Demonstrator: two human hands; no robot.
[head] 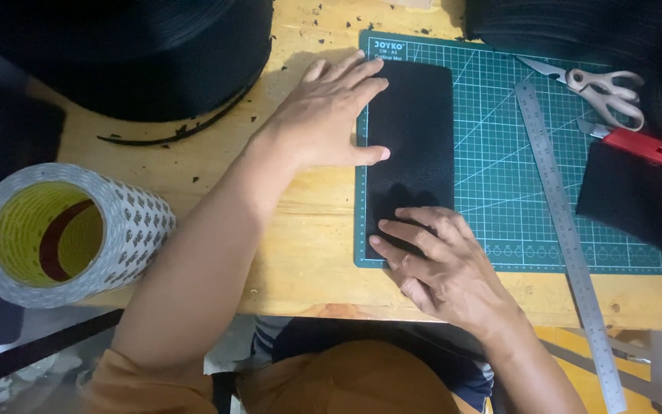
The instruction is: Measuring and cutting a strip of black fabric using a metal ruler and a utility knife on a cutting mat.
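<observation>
Left hand (329,115): laid flat, fingers spread wide, palm on the counter (300,230), fingertips pressed on the upper left edge of the black sheet (415,138); nothing gripped.

Right hand (434,257): fingers loosely bent, tips set on the lower edge of the same sheet; nothing gripped.

Black sheet: rectangular, laid lengthwise on the left part of the green cutting mat (499,192), between both hands.

Steel ruler (565,230): laid aslant across the mat's right part, its lower end carried past the counter edge.

Scissors (603,92): placed at the mat's upper right corner, pale handles.

Red utility knife (641,144): rested on a dark piece (637,199) at the right.

Tape roll (67,234): large, on its side at the counter's left edge, yellow core shown.

Black roll (139,54): placed at upper left.
</observation>
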